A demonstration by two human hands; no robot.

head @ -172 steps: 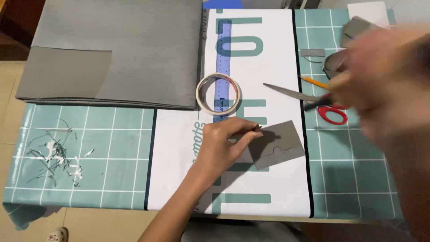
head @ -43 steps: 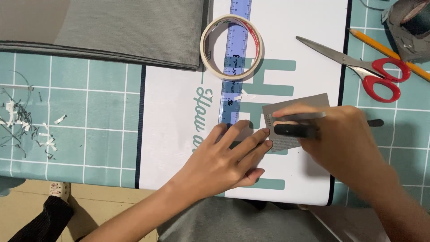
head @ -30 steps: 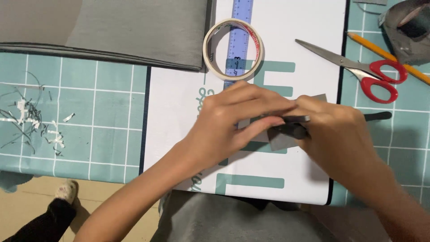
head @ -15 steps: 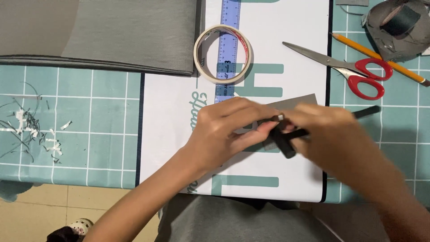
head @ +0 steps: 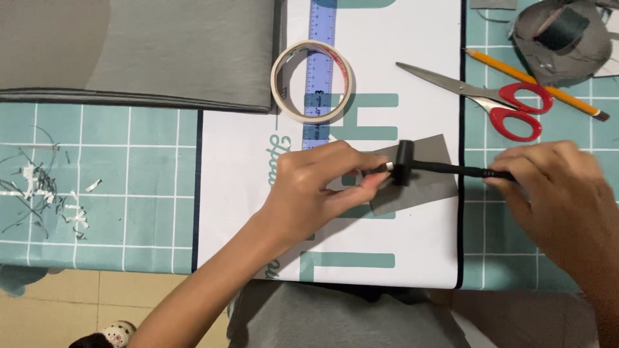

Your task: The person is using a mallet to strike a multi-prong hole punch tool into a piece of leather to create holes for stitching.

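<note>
Half a second back both hands were bunched over the card; now the right hand [head: 554,187] has drawn out to the side, closed round the handle of a small black hammer [head: 412,171] — its head sits on the grey card [head: 425,177]. Left hand [head: 316,190] pinches a small metal punch [head: 380,169] at the card's left edge, fingertips closed on it, just beside the hammer head. Card lies on the white sheet [head: 245,193] over the teal mat [head: 129,193]. Farther off — tape roll [head: 312,82] on the ruler [head: 320,38], scissors [head: 490,96], pencil [head: 535,84], grey fabric [head: 135,51].
</note>
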